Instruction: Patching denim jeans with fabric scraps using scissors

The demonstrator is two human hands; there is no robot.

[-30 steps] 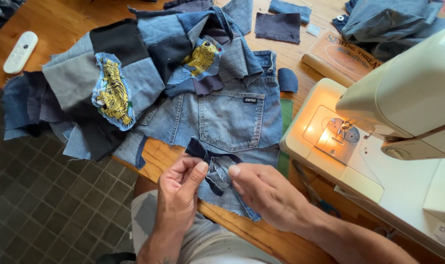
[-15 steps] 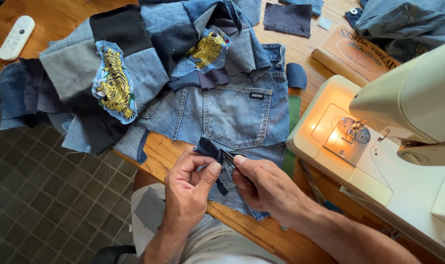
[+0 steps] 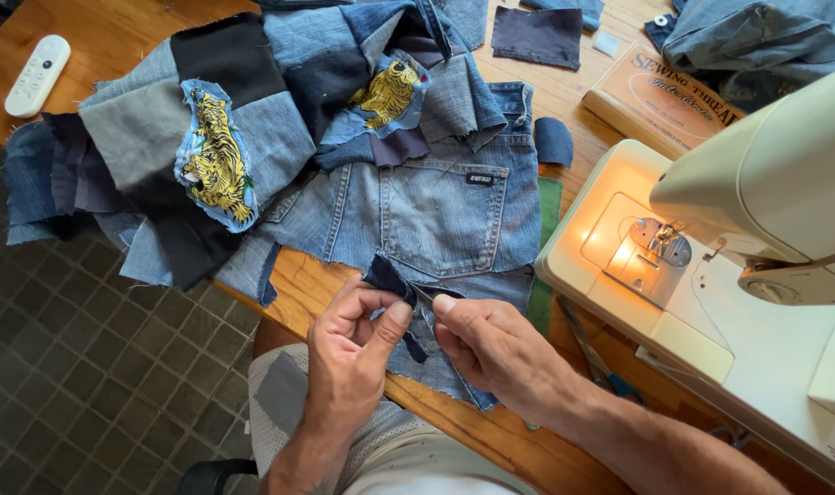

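Note:
My left hand [image 3: 353, 353] pinches a small dark blue denim scrap [image 3: 387, 273] against the lower edge of a patchwork of jeans pieces [image 3: 427, 215], near a sewn-on back pocket. My right hand [image 3: 495, 353] pinches the same edge from the right; a thin metal pin or needle shows between the two thumbs. Both hands work at the front edge of the wooden table [image 3: 303, 284]. Two tiger patches [image 3: 216, 165] [image 3: 387, 92] are stitched on the patchwork farther back.
A cream sewing machine [image 3: 757, 238] with its lamp lit stands at the right. A thread box [image 3: 660, 96] and more folded denim [image 3: 757, 37] lie behind it. A white remote [image 3: 37, 73] lies far left. A dark denim square [image 3: 548, 37] lies at the back.
My hands have drawn closer together on the scrap, the right thumb now meeting the left. The view has shifted slightly; the patchwork lies as before.

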